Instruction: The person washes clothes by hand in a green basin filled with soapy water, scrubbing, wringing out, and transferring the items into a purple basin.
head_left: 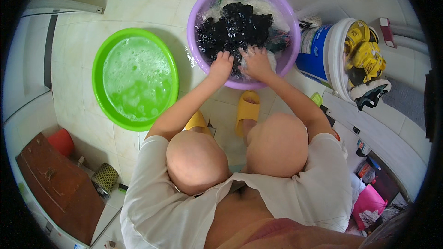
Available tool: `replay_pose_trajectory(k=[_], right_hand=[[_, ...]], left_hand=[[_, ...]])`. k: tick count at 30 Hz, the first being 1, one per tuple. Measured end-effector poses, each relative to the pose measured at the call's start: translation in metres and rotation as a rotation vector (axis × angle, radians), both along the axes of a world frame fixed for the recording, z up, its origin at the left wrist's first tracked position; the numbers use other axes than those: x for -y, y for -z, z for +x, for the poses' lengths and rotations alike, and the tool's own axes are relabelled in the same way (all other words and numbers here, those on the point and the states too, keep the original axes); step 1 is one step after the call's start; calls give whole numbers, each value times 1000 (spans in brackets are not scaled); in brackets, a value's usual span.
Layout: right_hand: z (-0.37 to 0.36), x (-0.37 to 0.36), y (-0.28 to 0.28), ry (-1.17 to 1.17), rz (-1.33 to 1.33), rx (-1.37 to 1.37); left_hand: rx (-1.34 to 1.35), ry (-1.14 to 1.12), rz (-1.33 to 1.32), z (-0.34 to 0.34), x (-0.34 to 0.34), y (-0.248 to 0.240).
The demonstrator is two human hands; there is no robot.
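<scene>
A purple basin (194, 55) at the far middle holds water and soaked laundry. Dark, wet black cloth (237, 20) lies bunched on top, over pale cloth (272, 13). My left hand (222, 66) is at the basin's near side, its fingers curled into the near edge of the black cloth. Beside it, my right hand (256, 63) bends its fingers down over the same black cloth, with a whitish piece next to its wrist. The fingertips of both hands are partly hidden in the fabric. A patterned dark piece (278, 40) lies at the right inside the basin.
Left of the purple basin stands a green basin (98, 80) of foamy water. At right, a white-and-blue bucket (318, 50) leans over, with yellow shoes (367, 62) in its mouth. Yellow slippers (248, 110) are on my feet. A brown board (60, 189) lies at lower left.
</scene>
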State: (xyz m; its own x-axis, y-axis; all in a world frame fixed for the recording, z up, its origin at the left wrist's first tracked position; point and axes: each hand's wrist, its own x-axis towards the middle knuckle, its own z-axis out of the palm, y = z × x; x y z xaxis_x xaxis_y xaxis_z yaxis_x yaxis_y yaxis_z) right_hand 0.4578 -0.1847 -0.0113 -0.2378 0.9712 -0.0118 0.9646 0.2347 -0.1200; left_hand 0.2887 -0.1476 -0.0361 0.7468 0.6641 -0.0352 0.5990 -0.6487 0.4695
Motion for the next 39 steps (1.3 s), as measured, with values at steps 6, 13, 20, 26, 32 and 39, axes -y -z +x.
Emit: replay_pose_trajectory(k=[6,13,20,26,32,39], right_hand=[[-11,-28,37,41,-591,176],[4,-17,49,70,-123,-107],[21,-23,-14,-35,-370,-125],[75,-43,-138,217,-94,-323],[110,-59,-303,257,821,-37],[196,-102,-375,538,824,310]], left_hand=[[-18,-35,-22,-10,-10,17],[271,1,-188,-49,-6,-32],[494,-369,-173,-127,31,-65],[469,-745,-307,-202,80,-42],[503,-885,-393,-252,139,-58],[385,-891,-311,-296,197,-56]])
